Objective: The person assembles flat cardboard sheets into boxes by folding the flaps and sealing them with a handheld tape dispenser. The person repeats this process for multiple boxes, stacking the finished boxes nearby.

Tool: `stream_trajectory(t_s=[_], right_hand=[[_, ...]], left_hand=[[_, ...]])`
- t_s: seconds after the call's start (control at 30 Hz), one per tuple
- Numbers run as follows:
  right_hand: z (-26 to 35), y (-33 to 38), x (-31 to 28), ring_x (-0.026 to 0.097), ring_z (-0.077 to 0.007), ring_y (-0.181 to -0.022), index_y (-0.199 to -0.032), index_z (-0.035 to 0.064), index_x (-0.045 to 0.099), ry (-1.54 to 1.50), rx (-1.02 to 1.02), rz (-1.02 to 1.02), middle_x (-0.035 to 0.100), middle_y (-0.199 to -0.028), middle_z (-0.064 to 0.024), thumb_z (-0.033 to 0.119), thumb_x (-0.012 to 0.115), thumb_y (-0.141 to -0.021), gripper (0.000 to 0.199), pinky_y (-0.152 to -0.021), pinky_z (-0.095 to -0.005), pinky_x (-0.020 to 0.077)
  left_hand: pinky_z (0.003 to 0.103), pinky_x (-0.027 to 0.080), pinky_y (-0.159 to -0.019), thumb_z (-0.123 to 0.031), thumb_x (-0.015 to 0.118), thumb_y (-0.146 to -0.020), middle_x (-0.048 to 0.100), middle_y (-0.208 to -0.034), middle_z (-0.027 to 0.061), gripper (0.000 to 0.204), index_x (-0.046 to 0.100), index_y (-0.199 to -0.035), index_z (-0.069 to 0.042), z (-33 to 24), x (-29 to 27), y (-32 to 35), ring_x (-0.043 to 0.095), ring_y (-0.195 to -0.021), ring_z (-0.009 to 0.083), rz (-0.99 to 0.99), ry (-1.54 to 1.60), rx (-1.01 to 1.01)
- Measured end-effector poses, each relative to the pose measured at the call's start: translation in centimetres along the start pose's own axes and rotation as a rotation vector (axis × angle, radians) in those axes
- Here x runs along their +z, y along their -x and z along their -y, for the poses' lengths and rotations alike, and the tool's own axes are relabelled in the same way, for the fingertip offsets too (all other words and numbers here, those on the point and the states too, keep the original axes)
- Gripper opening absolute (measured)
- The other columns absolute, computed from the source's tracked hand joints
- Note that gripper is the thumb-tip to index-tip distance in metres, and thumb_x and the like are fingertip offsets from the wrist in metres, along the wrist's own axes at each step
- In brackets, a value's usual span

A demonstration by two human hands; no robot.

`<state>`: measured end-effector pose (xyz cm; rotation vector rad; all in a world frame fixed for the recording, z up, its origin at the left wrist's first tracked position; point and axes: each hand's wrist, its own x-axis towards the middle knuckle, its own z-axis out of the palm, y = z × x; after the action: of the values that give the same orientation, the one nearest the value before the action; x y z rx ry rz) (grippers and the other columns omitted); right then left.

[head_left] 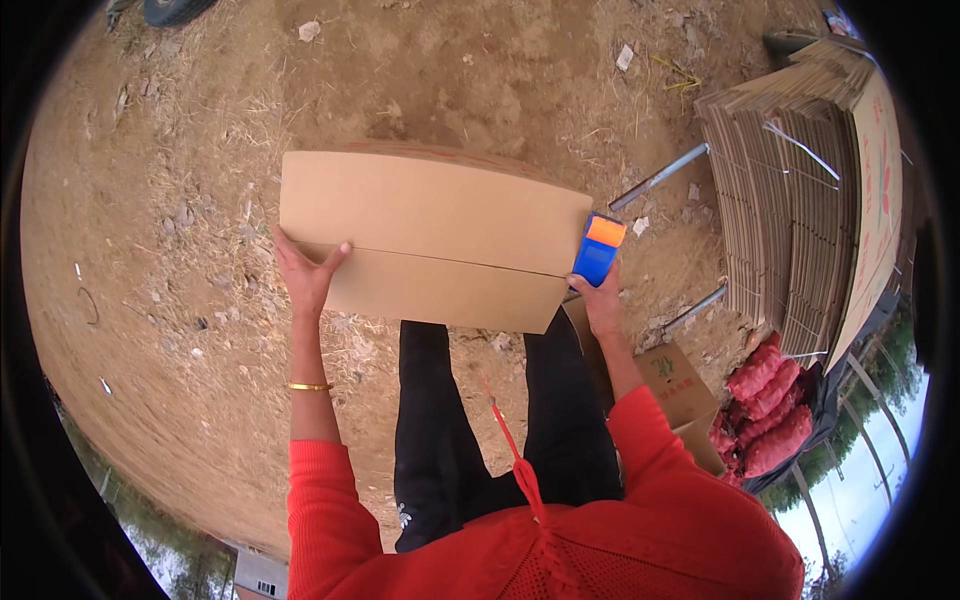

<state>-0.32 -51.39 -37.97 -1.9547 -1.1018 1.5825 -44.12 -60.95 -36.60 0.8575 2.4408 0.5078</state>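
Observation:
A brown cardboard box [430, 200] is in front of me, its top flaps meeting in a seam that runs lengthwise. My left hand [308, 275] grips the box's left end, thumb on top near the seam and fingers along the side. At the right end, my right hand [600, 295] holds a blue and orange tape dispenser [598, 258] close against the box's edge, by the end of the seam. The fingers of that hand are partly hidden under the dispenser. No tape strip can be made out along the seam.
Flattened cardboard boxes [780, 200] stand in a thick stack at the right, by metal bars [660, 177]. Red mesh sacks [775, 420] lie below it. Another printed carton [672, 385] sits beside my right arm. The ground [170, 300] is bare dirt with straw and scraps. A tyre [175, 10] shows at the far left.

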Motion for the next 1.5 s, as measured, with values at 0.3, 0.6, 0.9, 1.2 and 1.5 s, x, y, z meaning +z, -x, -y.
stream_trajectory(t_s=[0.3,0.6,0.9,1.2,1.5], right_hand=[[1.1,1.1,1.8,0.057,-0.018,-0.092,-0.118,-0.0005,0.042,0.153,0.036,-0.1,0.057,-0.102,-0.0095,0.014,0.081,-0.07,0.063,-0.085,-0.0331,0.0472],[2.0,0.6,0.7,0.056,-0.0153,-0.087,-0.111,-0.0008,0.046,0.095,0.044,-0.133,0.057,-0.096,-0.0073,0.015,0.078,-0.073,0.052,-0.078,-0.0304,0.0484],[18.0,7.2,-0.5,0.056,-0.0146,-0.088,-0.113,0.0018,0.048,0.246,-0.234,-0.225,0.057,-0.097,-0.0061,0.017,0.075,-0.076,0.048,-0.082,-0.0302,0.047],[27.6,9.4,10.7,0.056,-0.0118,-0.086,-0.111,0.0021,0.049,0.286,-0.34,0.03,0.057,-0.096,-0.0047,0.016,0.077,-0.074,0.048,-0.079,-0.0274,0.0491],[27.6,8.8,21.8,0.058,-0.013,-0.091,-0.117,0.001,0.046,0.372,-0.316,0.374,0.059,-0.101,-0.0066,0.009,0.078,-0.072,0.056,-0.083,-0.0285,0.0486]], left_hand=[[0.052,0.034,-0.1,-0.051,0.086,-0.054,0.036,-0.13,0.0297,0.125,0.018,-0.141,0.008,-0.6,0.2,-0.9,0.038,-0.122,0.0433,0.013,-0.106,-0.081],[0.061,0.021,-0.105,-0.052,0.086,-0.05,0.028,-0.142,0.0284,0.13,0.013,-0.145,0.0,-1.5,1.5,-1.4,0.025,-0.133,0.0447,0.031,-0.234,-0.211],[0.062,0.017,-0.108,-0.051,0.086,-0.051,0.029,-0.142,0.0271,0.129,0.013,-0.145,-0.002,-3.8,0.9,-1.0,0.021,-0.137,0.0418,0.1,-0.297,-0.384],[0.066,0.015,-0.107,-0.05,0.084,-0.056,0.031,-0.142,0.027,0.128,0.008,-0.147,-0.002,-5.6,0.1,-1.9,0.019,-0.138,0.044,0.163,-0.17,-0.4],[0.07,0.01,-0.105,-0.042,0.083,-0.06,0.024,-0.146,0.0286,0.123,0.008,-0.147,0.0,-5.3,0.3,-0.7,0.012,-0.14,0.0442,0.172,-0.12,-0.385]])
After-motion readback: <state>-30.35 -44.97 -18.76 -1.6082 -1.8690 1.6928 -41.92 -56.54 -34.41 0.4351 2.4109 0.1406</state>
